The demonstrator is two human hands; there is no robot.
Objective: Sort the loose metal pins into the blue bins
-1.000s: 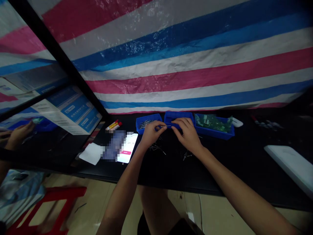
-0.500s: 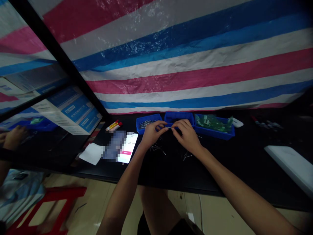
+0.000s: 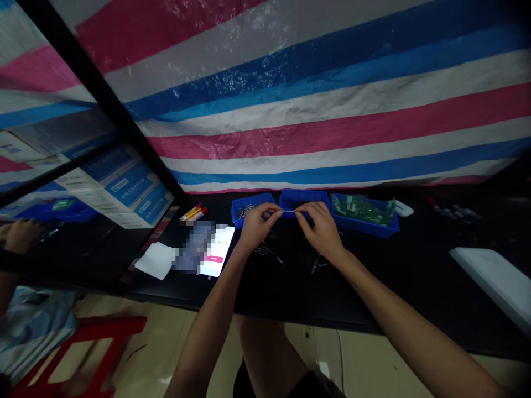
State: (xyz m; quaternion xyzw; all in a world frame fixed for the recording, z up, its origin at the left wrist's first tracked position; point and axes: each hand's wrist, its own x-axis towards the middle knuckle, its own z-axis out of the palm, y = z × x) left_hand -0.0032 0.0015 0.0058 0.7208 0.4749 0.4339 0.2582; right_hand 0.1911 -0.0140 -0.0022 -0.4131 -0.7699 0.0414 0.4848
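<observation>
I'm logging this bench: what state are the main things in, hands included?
Left hand: pinching thin silvery metal rod
Right hand: pinching it too
Rod: spanning both hands
Blue plastic left bin: open, holding silvery metal pieces
Blue plastic middle bin: open
Blue plastic right bin: open, holding green plastic bags
Rectangular phone: screen lit

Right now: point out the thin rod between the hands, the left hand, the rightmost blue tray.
Thin rod (image 3: 289, 210): head view, middle of its visible shaft.
Left hand (image 3: 255, 223): head view, back of the hand.
Rightmost blue tray (image 3: 367, 228): head view, front wall.
</observation>
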